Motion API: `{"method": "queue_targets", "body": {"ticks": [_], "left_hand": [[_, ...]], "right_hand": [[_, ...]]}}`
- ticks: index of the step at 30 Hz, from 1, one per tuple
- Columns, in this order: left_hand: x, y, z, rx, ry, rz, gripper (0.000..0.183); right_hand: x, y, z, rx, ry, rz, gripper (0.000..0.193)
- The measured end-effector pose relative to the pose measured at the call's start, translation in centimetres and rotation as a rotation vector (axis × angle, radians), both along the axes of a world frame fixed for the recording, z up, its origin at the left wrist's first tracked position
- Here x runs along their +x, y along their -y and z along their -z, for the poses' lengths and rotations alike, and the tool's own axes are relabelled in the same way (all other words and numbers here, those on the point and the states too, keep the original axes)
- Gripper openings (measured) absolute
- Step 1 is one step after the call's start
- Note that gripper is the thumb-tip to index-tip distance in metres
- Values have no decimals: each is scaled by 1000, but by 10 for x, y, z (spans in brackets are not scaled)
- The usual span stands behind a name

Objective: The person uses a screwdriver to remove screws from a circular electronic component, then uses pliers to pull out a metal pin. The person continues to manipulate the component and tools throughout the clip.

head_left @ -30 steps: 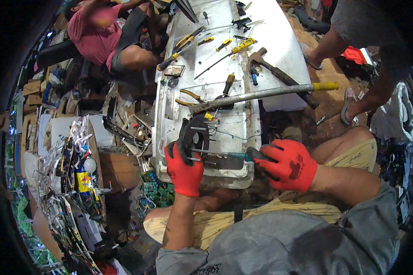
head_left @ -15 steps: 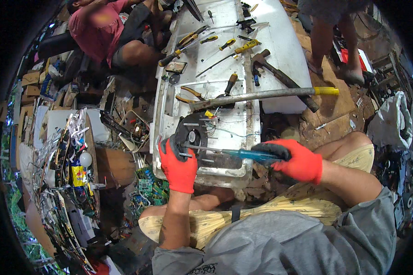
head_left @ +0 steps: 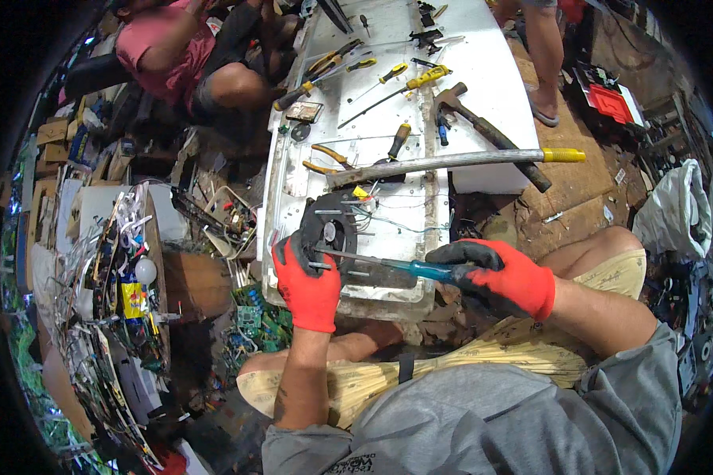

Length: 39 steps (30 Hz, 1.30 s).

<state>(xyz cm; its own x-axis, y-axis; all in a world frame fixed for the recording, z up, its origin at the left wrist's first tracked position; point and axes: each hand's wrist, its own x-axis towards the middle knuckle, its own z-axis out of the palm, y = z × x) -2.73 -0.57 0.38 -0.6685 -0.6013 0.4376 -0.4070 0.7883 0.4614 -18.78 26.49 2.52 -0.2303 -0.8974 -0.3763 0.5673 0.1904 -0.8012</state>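
Both my hands wear red gloves with dark grey palms and fingers. My left hand [head_left: 305, 285] is closed on the near left rim of a black round part [head_left: 318, 222] with a silver hub and several metal posts standing up from it. In my right hand [head_left: 503, 277] is a screwdriver [head_left: 430, 271] with a teal handle, held almost level. Its long shaft points left across the black part, and the tip is close to my left fingers. Whether the tip touches a post or screw cannot be made out. Beneath lies a dirty white panel [head_left: 408, 297].
Beyond the part lie pliers [head_left: 329, 160], a grey flexible hose [head_left: 467, 162] with a yellow end, a hammer [head_left: 483, 127] and several yellow-handled screwdrivers [head_left: 396, 73]. Cables and scrap [head_left: 123, 285] heap at left, with green circuit boards [head_left: 253, 317] nearby. A person [head_left: 166, 59] sits at far left; another's leg [head_left: 543, 55] stands at far right.
My right hand has shifted forward on the screwdriver handle, with the fingers nearer the shaft. The left hand keeps its hold. The person standing at far right has stepped left.
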Motion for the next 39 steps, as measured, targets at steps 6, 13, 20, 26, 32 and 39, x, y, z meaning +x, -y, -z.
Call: {"method": "queue_targets", "body": {"ticks": [6,13,20,26,32,39], "left_hand": [[1,5,2,-7,12,-21,48],[4,7,4,133,-18,-54,48],[1,11,7,67,-68,-53,42],[0,7,2,70,-20,-50,45],[5,9,6,82,-29,-57,47],[-1,0,-2,29,3,-46,47]], "right_hand": [[5,1,9,-430,-1202,52,51],[-13,9,-18,-28,115,105,46],[-23,-6,-10,91,192,-64,43],[-8,-4,10,-286,-1136,153,58],[-2,5,-24,75,-140,73,37],[-2,4,-2,-277,-1096,254,45]]}}
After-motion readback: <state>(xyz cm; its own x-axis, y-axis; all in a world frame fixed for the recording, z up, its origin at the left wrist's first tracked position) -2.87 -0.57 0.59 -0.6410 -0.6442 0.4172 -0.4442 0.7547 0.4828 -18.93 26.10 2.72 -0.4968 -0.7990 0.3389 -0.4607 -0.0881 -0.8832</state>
